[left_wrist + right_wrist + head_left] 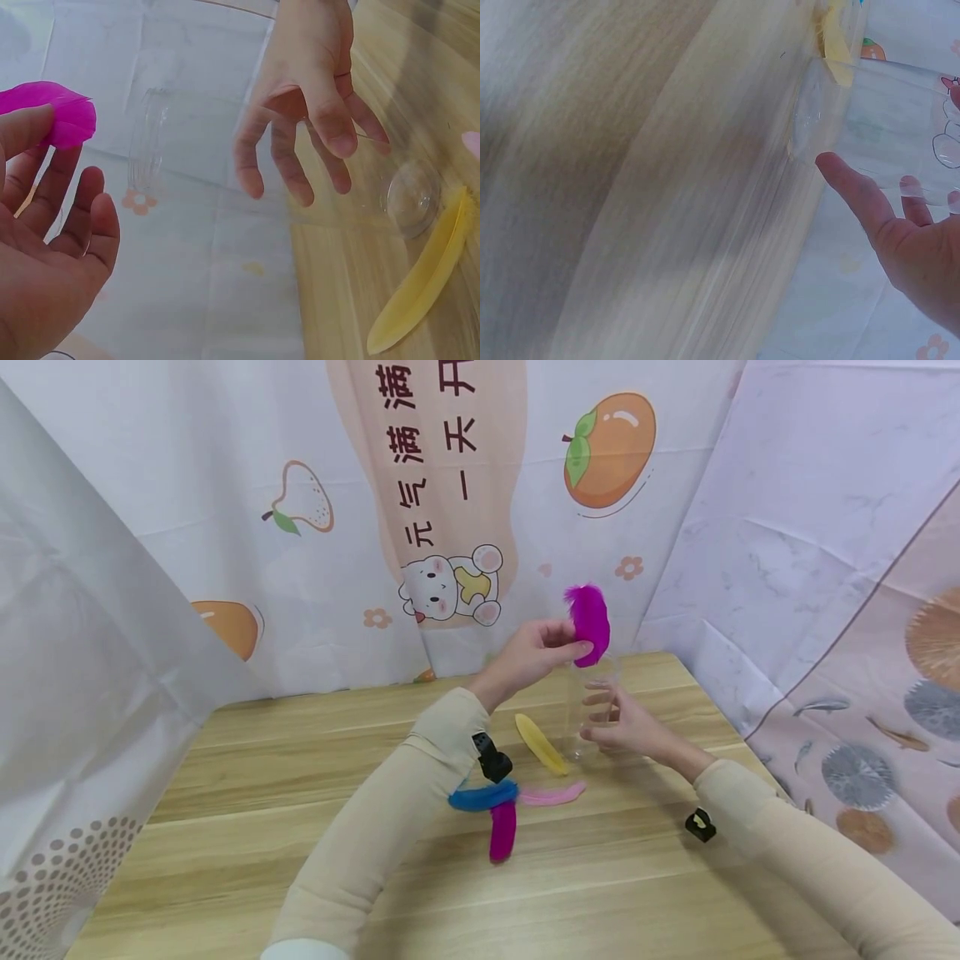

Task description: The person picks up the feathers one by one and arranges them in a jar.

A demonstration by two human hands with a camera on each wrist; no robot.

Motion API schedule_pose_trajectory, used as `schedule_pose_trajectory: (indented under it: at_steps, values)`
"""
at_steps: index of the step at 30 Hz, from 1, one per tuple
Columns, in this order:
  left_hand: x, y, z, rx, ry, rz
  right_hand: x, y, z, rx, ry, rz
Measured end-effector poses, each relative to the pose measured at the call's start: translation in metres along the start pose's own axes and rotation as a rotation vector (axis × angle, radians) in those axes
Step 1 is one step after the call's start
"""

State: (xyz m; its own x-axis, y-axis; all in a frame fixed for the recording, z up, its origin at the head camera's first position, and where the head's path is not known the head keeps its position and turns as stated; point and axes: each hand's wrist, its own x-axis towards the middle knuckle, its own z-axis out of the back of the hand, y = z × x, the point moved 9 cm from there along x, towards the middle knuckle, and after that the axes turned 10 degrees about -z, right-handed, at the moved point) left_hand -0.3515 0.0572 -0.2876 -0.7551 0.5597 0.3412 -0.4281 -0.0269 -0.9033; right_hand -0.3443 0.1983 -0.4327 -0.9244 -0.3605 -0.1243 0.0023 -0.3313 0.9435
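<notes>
My left hand (528, 653) pinches a bright magenta feather (591, 620) between thumb and fingers, just above the mouth of a tall clear plastic container (576, 714). The feather's fluffy end points upward. In the left wrist view the same feather (71, 118) sits at the upper left, near the container's ringed rim (148, 142). Around the container's side, my right hand (626, 722) keeps it upright on the table, its fingers visible through the clear wall. The right wrist view shows the thumb and fingers against the container's wall (885, 127).
On the wooden table (285, 860) a yellow feather (540, 743) lies just left of the container. Nearer to me are a blue feather (483, 796), a pink feather (553, 795) and a darker magenta feather (503, 833), close together. Printed curtains (247, 568) hang behind the table and along its sides.
</notes>
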Motion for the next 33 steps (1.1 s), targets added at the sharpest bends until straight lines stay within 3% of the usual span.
schedule_pose_trajectory:
  at_steps: [9, 17, 25, 33]
  values:
    - [0.002, 0.004, -0.002, 0.032, -0.030, -0.011, 0.000, 0.001, 0.001, -0.002, 0.003, 0.004]
    - [0.001, 0.010, -0.003, 0.068, -0.052, 0.018, 0.001, 0.003, 0.000, 0.009, 0.008, 0.004]
    - [0.004, 0.017, -0.005, 0.064, -0.106, -0.015, 0.002, 0.003, 0.001, 0.001, 0.000, 0.016]
    - [0.004, 0.026, -0.013, 0.042, -0.091, 0.000, 0.002, 0.001, 0.001, -0.005, 0.000, 0.026]
